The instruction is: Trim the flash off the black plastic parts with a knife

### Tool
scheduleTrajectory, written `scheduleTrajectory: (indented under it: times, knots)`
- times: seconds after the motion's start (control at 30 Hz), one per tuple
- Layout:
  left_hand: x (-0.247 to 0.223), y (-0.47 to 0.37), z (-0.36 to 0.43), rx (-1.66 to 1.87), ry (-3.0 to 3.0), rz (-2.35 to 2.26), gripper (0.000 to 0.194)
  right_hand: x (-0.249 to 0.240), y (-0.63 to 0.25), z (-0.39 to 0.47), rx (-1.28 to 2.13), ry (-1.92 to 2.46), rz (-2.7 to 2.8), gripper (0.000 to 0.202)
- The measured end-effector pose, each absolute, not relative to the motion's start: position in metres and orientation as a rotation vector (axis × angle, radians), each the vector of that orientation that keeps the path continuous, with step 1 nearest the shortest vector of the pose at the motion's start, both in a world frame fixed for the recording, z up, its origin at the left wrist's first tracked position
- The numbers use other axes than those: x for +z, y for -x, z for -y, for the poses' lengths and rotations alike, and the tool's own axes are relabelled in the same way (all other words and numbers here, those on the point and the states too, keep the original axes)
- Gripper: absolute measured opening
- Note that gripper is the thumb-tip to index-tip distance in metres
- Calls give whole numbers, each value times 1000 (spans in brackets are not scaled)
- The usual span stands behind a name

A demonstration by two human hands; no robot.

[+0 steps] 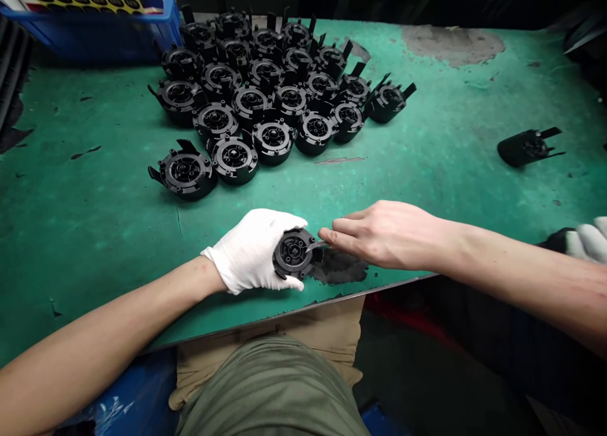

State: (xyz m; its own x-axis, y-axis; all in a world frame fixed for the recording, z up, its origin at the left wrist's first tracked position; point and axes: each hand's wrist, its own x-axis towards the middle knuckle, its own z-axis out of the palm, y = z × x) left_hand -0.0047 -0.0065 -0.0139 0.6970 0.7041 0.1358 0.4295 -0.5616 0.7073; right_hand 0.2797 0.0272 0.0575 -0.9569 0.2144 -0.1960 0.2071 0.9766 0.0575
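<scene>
My left hand (256, 249), in a white glove, is wrapped round a round black plastic housing (293, 254) near the table's front edge. The housing's ribbed, ringed face points up toward me. My bare right hand (374, 234) pinches a thin metal tool (315, 246), whose tip reaches over the right part of that face. Whether the tip touches the plastic I cannot tell. The tool's kind is not clear, as the fingers cover most of it.
Several similar black housings (274, 138) stand grouped behind my hands. Another housing (519, 148) lies on its side at the right. A blue bin (109, 35) is at the back left of the green table (95, 215). At the right edge shows another person's gloved hand (590, 240).
</scene>
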Motion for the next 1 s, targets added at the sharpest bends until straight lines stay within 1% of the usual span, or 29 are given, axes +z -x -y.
scheduleTrajectory:
  times: [0.3,0.4,0.6,0.77,0.93,1.0]
  knots:
    - [-14,4,5,548,-2259,-877,84,65,-271,-46,-80,-189,-2786,40]
    - [-16,5,3,537,-2267,-856,89,66,-269,-51,-97,-130,-2785,42]
    - [-17,6,3,544,-2292,-838,93,63,-272,-53,-33,-22,-2889,32]
    - [-16,6,4,520,-2282,-833,89,57,-284,-37,-151,-380,-3020,32]
    - [-18,7,7,533,-2299,-857,98,49,-287,-14,-108,-585,-3049,30]
    - [-20,7,7,537,-2295,-860,98,48,-285,-11,-96,-602,-3033,31]
